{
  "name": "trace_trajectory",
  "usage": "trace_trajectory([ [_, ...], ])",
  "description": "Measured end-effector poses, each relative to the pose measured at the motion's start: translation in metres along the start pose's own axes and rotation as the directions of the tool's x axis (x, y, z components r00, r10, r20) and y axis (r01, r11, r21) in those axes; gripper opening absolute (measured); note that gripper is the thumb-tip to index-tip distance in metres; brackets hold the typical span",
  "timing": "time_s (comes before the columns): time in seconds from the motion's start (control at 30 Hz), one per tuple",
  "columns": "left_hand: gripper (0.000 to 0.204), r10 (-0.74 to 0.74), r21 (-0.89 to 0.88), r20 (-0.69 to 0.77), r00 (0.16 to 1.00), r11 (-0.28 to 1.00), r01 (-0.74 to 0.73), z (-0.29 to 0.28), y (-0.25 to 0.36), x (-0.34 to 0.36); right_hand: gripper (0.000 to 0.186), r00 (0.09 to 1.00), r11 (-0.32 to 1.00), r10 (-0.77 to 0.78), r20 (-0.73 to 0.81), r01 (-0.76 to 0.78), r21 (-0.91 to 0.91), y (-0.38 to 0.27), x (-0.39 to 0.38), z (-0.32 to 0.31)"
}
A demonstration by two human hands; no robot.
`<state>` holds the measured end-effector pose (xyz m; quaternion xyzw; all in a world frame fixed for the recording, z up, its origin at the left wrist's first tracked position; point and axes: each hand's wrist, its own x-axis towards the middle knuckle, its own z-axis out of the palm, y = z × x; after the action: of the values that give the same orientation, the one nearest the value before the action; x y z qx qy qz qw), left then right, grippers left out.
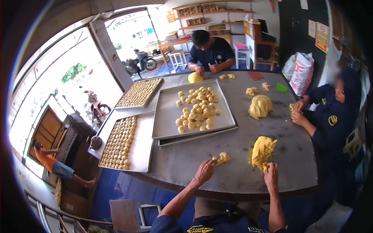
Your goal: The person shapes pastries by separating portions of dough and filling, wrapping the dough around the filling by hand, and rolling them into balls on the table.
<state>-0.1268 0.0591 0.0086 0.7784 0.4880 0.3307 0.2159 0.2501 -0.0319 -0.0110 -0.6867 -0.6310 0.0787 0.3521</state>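
Note:
My left hand point(204, 171) reaches over the near edge of the table, its fingers closed on a small dough piece beside a little cluster of pale dough pieces point(222, 159). To the right, my right hand point(271, 174) pinches at the lower edge of a crumbly, bright yellow mass of filling point(263, 150). Its fingertips are partly hidden against the yellow lump. Farther back lies a large smooth mound of pale dough point(260, 106).
A metal tray point(163, 128) of loose dough balls rests on another tray. Two trays with rows of balls, one near left point(142, 155), one far left point(149, 101), stand beyond. Co-workers handle dough at the far side point(211, 54) and right point(330, 105). A green scraper point(281, 87) lies far right.

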Motion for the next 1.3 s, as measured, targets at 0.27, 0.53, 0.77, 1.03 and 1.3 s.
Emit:
trace_trajectory([
  [0.27, 0.047, 0.104, 0.018, -0.031, 0.994, 0.994, -0.103, -0.003, 0.045, -0.038, 0.077, 0.994, 0.994, 0.101, 0.029, -0.100, -0.038, -0.018, -0.004, 0.009],
  [0.53, 0.032, 0.177, 0.390, 0.215, 0.960, 0.886, -0.251, 0.039, 0.066, -0.025, 0.057, 0.997, 0.972, 0.050, -0.053, -0.061, -0.225, -0.016, -0.007, 0.014],
  [0.77, 0.048, 0.319, 0.437, -0.011, 0.948, 0.854, -0.282, 0.078, 0.066, 0.030, 0.051, 0.990, 0.996, 0.050, 0.131, -0.040, -0.082, -0.024, -0.011, -0.007],
  [1.03, 0.053, 0.366, 0.354, 0.136, 0.921, 0.850, -0.390, 0.086, 0.042, 0.043, 0.060, 0.997, 0.957, 0.041, 0.071, -0.019, -0.289, -0.027, -0.011, 0.006],
  [1.3, 0.046, 0.322, 0.380, 0.064, 0.944, 0.867, -0.322, 0.083, 0.038, 0.039, 0.044, 0.996, 0.982, 0.008, -0.090, -0.024, -0.185, -0.018, 0.002, -0.010],
])
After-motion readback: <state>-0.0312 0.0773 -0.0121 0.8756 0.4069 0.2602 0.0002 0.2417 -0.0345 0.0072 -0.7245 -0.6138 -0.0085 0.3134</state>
